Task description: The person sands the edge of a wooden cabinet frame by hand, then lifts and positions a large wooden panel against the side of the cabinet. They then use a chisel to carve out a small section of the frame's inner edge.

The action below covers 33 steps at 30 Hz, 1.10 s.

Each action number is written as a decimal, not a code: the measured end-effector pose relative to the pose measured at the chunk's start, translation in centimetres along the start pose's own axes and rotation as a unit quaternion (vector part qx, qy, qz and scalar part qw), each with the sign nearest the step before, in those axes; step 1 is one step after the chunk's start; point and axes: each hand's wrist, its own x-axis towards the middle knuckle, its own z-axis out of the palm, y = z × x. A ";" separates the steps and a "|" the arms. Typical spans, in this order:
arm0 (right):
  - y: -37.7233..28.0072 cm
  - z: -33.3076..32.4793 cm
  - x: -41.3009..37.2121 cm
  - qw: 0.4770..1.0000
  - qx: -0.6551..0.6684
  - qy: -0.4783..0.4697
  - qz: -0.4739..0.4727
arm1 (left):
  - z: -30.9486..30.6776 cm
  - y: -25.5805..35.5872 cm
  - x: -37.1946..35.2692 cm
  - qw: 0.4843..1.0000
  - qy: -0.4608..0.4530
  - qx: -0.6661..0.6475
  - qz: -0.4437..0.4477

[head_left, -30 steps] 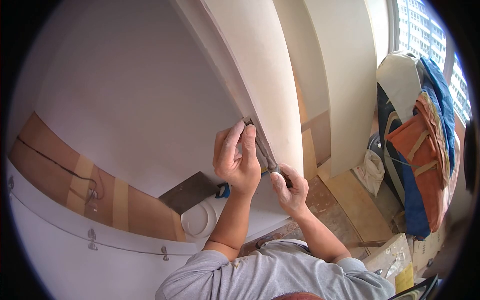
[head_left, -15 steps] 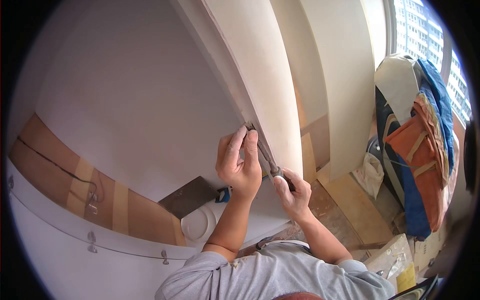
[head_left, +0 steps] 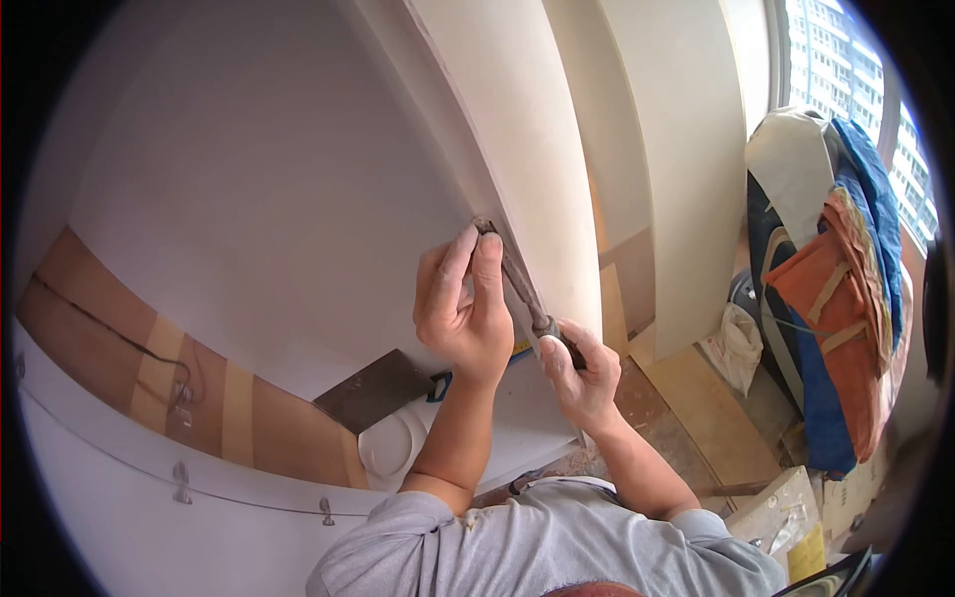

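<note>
My right hand point(head_left: 585, 376) is wrapped round the dark handle of a chisel point(head_left: 521, 282), whose long, dusty metal blade slants up and to the left. Near the blade's far end, my left hand point(head_left: 468, 303) pinches it between thumb and fingertips. The fingers look dusty with white powder. The chisel's tip lies against the edge of a pale panel point(head_left: 527, 129), where a small rough spot shows. My left fingers partly hide the tip.
A dark rectangular board point(head_left: 378, 391) and a round white plate-like piece point(head_left: 388, 445) lie below left. Brown strips point(head_left: 199, 383) with a cable run along the lower left. At the right are an orange bag point(head_left: 831, 284), a white plastic bag point(head_left: 734, 348) and a window point(head_left: 836, 55).
Both hands and the chisel have shifted slightly; the left hand and the blade's tip have moved up and left along the panel edge. The right hand still grips the handle.
</note>
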 end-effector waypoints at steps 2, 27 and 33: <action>0.0 0.2 0.2 1.000 0.011 0.008 -0.004 | 0.0 -0.1 0.3 1.000 0.005 -0.015 0.002; 1.1 -1.4 -1.6 0.999 -0.027 -0.019 0.019 | -0.6 -0.7 -2.3 1.000 -0.014 0.003 0.006; 1.3 -0.7 -1.9 1.000 -0.014 -0.001 0.021 | -0.1 -0.4 -2.2 1.000 0.004 0.002 -0.002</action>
